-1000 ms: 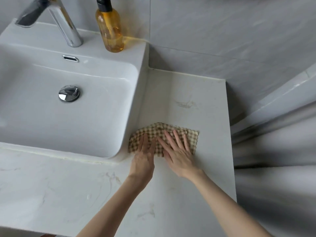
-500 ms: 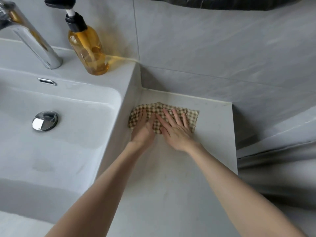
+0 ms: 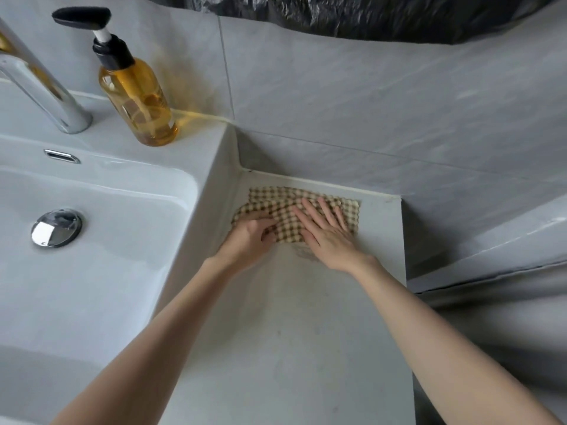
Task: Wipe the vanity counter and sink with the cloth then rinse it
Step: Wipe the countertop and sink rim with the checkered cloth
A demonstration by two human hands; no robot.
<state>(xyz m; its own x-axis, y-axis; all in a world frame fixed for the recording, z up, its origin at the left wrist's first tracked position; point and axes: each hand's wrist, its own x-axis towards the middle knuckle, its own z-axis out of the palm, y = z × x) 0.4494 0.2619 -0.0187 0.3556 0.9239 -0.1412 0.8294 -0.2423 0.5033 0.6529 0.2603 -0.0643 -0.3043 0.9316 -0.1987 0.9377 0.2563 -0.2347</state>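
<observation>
A brown-and-cream checked cloth (image 3: 282, 199) lies on the white vanity counter (image 3: 294, 326), close to the back wall and right beside the raised side of the sink (image 3: 101, 271). My left hand (image 3: 250, 236) rests on the cloth's left part with fingers curled, bunching the fabric. My right hand (image 3: 326, 233) presses flat on the cloth's right part, fingers spread and pointing toward the wall. A grey smudge shows on the counter just below my right hand.
An amber soap pump bottle (image 3: 138, 93) stands on the sink's back ledge beside the chrome tap (image 3: 46, 96). A chrome drain plug (image 3: 56, 227) sits in the basin. Grey tiled wall behind; the counter ends at a drop on the right.
Both hands pushed the cloth away from me along the counter, from the front area to near the back wall. My left fingers have curled into the fabric.
</observation>
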